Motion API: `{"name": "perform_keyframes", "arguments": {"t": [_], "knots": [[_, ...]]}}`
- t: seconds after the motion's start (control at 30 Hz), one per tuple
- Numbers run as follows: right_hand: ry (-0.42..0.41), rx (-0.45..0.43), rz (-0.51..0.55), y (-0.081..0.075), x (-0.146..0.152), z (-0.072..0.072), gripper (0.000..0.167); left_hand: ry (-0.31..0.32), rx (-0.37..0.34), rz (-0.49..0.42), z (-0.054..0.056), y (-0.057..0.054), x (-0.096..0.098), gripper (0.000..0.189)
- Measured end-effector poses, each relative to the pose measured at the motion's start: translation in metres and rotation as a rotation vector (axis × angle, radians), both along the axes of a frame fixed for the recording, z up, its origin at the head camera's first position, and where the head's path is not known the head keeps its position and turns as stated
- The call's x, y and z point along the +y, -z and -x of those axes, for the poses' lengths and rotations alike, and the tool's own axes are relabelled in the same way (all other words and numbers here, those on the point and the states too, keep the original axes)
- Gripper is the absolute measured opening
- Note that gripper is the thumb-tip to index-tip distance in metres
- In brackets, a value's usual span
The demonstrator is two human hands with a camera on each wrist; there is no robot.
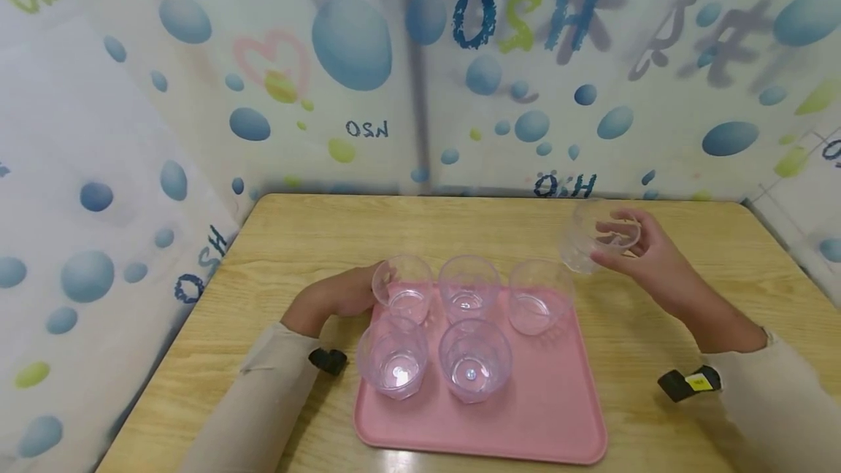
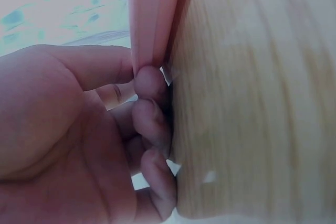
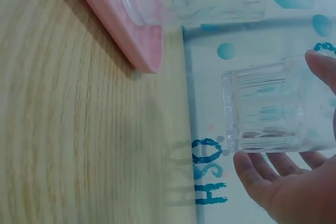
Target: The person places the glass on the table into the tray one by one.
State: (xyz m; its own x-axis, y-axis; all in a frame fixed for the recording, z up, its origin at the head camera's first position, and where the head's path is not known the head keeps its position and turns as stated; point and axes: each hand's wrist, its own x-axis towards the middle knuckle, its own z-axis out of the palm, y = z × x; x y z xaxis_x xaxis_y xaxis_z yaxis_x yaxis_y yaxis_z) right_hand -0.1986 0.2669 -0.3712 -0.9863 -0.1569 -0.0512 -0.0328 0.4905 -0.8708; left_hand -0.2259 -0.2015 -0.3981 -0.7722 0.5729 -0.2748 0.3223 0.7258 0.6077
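My right hand [image 1: 657, 268] grips a clear tumbler [image 1: 581, 239] beyond the tray's far right corner. In the right wrist view that tumbler is raised off the table, thumb on one side and fingers on the other. At the tray's far left, my left hand [image 1: 351, 294] holds the rim of the pink tray [image 1: 545, 407]; the left wrist view shows its thumb and curled fingers at the tray edge [image 2: 149, 24]. Several clear tumblers stand upright on the tray: three along the far side, including the far right tumbler [image 1: 542, 301], and two nearer, including the near left tumbler [image 1: 394, 360].
The tray lies on a wooden table [image 1: 315, 228], which shows around it on all sides. A wall covering [image 1: 420, 93] with blue drops and lettering rises behind the table's far edge. Each wrist carries a black strap, such as the left strap [image 1: 327, 361].
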Motion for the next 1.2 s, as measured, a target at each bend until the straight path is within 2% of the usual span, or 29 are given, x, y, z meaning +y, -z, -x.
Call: {"name": "perform_keyframes", "arguments": {"t": [0.17, 0.37, 0.6, 0.8, 1.0, 1.2], "knots": [[0.001, 0.063, 0.011, -0.004, 0.008, -0.019, 0.069, 0.016, 0.008, -0.004, 0.000, 0.000, -0.001, 0.037], [-0.022, 0.150, 0.039, -0.017, 0.010, -0.041, 0.068, 0.019, 0.018, -0.004, 0.001, 0.000, 0.000, 0.038], [-0.097, 0.178, 0.145, -0.031, -0.002, -0.059, 0.072, 0.033, 0.015, -0.015, -0.001, 0.000, -0.001, 0.039], [-0.169, 0.188, 0.177, -0.039, -0.020, -0.073, 0.074, 0.031, 0.004, -0.025, -0.001, 0.001, -0.001, 0.038], [-0.252, 0.194, 0.251, -0.039, -0.039, -0.087, 0.077, 0.020, -0.004, -0.022, -0.001, 0.001, -0.001, 0.037], [-0.353, 0.216, 0.291, -0.029, -0.051, -0.101, 0.079, 0.011, -0.015, -0.008, -0.001, 0.001, -0.001, 0.033]]}}
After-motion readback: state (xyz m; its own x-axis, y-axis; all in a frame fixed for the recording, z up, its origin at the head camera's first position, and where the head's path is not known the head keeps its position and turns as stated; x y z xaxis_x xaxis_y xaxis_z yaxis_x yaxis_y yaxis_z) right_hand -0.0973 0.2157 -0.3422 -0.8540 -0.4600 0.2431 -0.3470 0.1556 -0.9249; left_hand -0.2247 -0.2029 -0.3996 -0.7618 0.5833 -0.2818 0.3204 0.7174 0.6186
